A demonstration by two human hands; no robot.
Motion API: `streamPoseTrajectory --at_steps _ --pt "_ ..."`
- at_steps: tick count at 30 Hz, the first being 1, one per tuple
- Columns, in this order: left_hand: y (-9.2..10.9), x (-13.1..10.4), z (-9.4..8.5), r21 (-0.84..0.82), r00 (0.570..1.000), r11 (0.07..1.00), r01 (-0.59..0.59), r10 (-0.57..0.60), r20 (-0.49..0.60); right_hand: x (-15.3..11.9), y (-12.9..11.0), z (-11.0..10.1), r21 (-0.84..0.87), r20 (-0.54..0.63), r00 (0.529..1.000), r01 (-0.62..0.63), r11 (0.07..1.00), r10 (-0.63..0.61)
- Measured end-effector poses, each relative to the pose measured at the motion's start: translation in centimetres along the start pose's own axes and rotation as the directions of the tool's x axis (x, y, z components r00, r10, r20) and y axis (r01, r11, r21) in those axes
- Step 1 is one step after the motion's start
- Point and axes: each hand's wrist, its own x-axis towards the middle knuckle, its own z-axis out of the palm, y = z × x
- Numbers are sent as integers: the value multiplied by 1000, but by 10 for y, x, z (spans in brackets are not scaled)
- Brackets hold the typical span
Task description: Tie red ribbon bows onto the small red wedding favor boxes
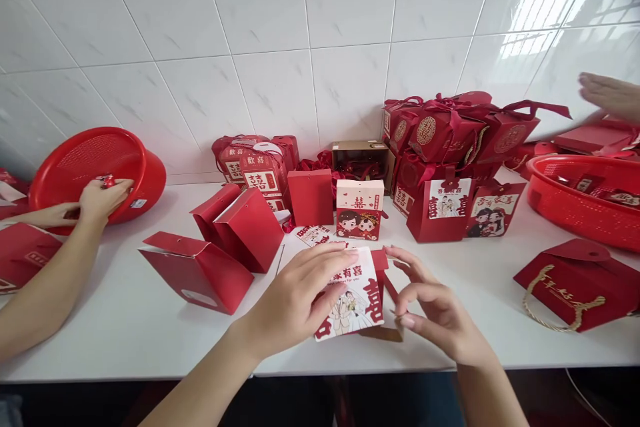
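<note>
Your left hand [300, 297] lies flat on the box [357, 297], fingers spread over its upper left face, pressing rather than gripping. The box rests on the table [125, 327], white printed side up, and reaches out from under your palm toward your right hand [430, 307]. That hand is half curled, fingertips at the box's red right edge; you cannot tell from here whether they pinch the flap or only touch it. Just beyond your left fingertips lie small cards [315, 235], and past them stands a small printed box [359, 209]. Left of your left wrist sit folded red bags [200, 270]. Far left, another person's hand [103, 199] touches a red basin [95, 170].
</note>
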Motion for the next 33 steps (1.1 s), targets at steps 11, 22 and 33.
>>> streamPoseTrajectory --at_steps 11,22,33 --pt "3 -2 -3 -83 993 994 78 -85 -87 35 -17 43 322 -148 981 -69 944 122" --pt "-5 -30 13 -306 895 890 339 -405 -185 36 6 48 276 -230 973 51 960 14" --pt "-12 -28 17 -254 949 953 164 -223 -225 35 4 52 144 -287 956 112 983 -67"
